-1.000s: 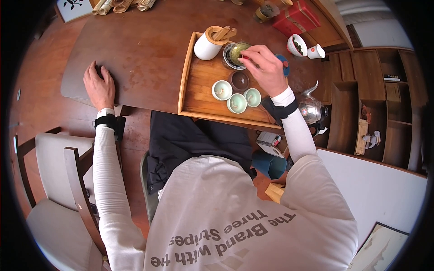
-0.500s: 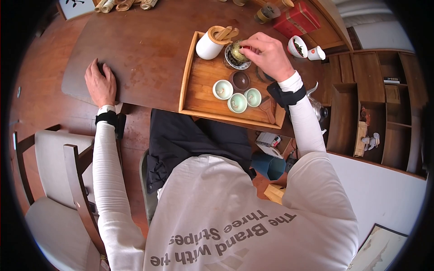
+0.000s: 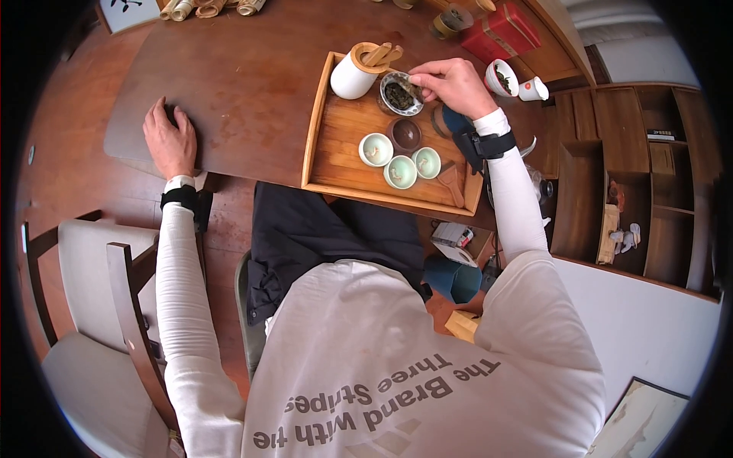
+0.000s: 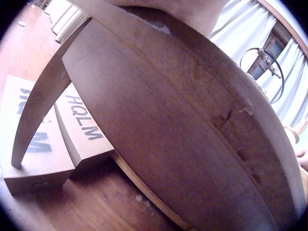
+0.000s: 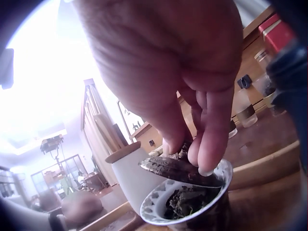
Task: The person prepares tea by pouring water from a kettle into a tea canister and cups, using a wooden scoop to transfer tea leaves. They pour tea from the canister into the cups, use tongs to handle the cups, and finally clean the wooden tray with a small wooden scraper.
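Observation:
My right hand [image 3: 460, 84] pinches the knob of a gaiwan lid [image 5: 178, 171] between thumb and fingers. The lid is tilted over the right side of the patterned white gaiwan bowl [image 5: 149, 211], its lower edge right at the rim. Dark wet tea leaves [image 5: 187, 202] show inside the bowl, which stands on the wooden tray [image 3: 332, 164]. Just below it on the tray is a dark brown cup [image 3: 405, 136]. My left hand [image 3: 169, 139] rests palm down on the table [image 3: 244, 99], left of the tray, holding nothing.
Three pale green cups [image 3: 376, 151] and a brown wooden piece [image 3: 452, 185] share the tray. A white canister [image 3: 350, 82] with wooden tools stands beside the gaiwan. Beyond the right hand are a white bowl of leaves [image 3: 502, 77] and a red box [image 3: 500, 34]. My right forearm partly hides a kettle.
The right hand first brings the lid over the bowl, then draws it to the right and tilts it, uncovering the leaves. The left hand stays on the table.

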The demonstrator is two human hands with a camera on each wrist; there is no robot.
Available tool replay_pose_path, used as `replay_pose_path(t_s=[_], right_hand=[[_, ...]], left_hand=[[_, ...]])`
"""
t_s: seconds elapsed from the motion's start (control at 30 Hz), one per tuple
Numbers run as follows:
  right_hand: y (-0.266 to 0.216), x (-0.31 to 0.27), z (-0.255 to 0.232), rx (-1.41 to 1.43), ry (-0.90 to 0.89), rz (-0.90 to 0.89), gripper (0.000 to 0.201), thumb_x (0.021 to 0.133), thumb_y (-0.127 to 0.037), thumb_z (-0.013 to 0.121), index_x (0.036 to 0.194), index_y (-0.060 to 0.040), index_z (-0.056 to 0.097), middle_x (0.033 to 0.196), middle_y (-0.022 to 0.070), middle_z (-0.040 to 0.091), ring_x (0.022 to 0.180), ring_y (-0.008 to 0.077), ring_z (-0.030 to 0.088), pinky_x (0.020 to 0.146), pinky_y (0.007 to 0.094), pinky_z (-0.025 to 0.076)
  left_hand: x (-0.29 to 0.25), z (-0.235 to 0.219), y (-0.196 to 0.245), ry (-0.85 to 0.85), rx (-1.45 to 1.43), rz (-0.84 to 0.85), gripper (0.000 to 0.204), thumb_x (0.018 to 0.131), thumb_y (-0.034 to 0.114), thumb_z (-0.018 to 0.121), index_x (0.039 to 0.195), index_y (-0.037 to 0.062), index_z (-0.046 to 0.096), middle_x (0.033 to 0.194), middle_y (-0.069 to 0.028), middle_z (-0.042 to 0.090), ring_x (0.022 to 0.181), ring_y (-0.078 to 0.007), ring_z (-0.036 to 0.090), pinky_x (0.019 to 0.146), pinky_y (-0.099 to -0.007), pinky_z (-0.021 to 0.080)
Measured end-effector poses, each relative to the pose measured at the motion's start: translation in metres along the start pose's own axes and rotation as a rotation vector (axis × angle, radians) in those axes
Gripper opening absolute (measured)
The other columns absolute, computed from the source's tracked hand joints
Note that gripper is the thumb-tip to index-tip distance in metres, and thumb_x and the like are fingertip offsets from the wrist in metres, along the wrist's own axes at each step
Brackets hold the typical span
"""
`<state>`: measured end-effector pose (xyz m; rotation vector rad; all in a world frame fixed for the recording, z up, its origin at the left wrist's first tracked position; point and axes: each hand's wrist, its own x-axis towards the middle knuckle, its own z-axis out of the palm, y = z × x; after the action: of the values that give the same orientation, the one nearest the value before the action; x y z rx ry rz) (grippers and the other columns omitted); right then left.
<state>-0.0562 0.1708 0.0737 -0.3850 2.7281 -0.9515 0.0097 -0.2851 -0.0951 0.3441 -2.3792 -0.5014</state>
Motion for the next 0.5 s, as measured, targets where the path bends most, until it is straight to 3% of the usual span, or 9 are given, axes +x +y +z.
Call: replay_pose_path(t_s=[0.5], right_hand=[[-0.004, -0.005, 0.002, 0.000, 0.014, 0.025, 0.023, 0.095, -0.019, 0.071, 0.105, 0.0006, 0.077, 0.076, 0.0090, 0.073, 0.066, 0.0125, 0.070, 0.064, 0.0277, 0.058]], left_hand=[[0.000, -0.001, -0.001, -0.004, 0.003, 0.013, 0.040, 0.097, 0.021, 0.059, 0.131, -0.0010, 0.059, 0.130, -0.0205, 0.061, 0.122, -0.0378, 0.055, 0.106, -0.0439, 0.044]])
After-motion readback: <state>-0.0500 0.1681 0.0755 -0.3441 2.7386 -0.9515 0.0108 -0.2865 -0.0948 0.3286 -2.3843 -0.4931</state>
